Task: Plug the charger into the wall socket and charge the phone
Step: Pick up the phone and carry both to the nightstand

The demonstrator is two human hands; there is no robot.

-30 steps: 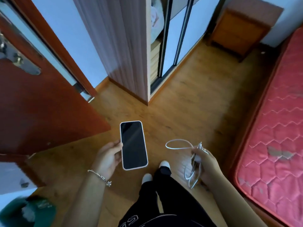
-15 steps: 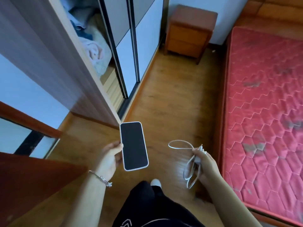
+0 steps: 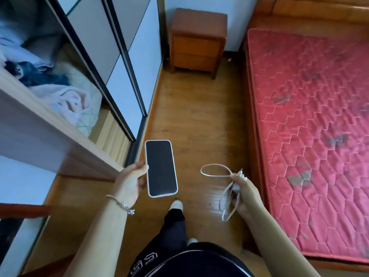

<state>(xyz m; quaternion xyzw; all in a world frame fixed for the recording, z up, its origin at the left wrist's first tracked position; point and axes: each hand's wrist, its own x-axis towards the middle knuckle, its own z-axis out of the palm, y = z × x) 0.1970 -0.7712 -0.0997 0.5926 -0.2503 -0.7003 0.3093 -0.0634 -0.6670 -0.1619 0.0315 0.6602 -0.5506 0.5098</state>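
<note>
Left hand (image 3: 130, 181) clasped on the phone (image 3: 161, 168), thumb on its left edge, dark screen up, bracelet (image 3: 121, 204) at the wrist. Right hand (image 3: 244, 193) closed around the charger (image 3: 235, 187) and its bunched white cable (image 3: 214, 171), one loop sticking out to the left, the rest dangling below the fist. Both held over the wooden floor (image 3: 191, 120), apart from each other. Below, dark trousers and a white shoe (image 3: 176, 204). To the left, a wardrobe (image 3: 127, 62) with sliding doors, clothes on an open shelf. To the right, a red mattress (image 3: 311, 124). Ahead, a wooden nightstand (image 3: 197, 40) against the wall.
</note>
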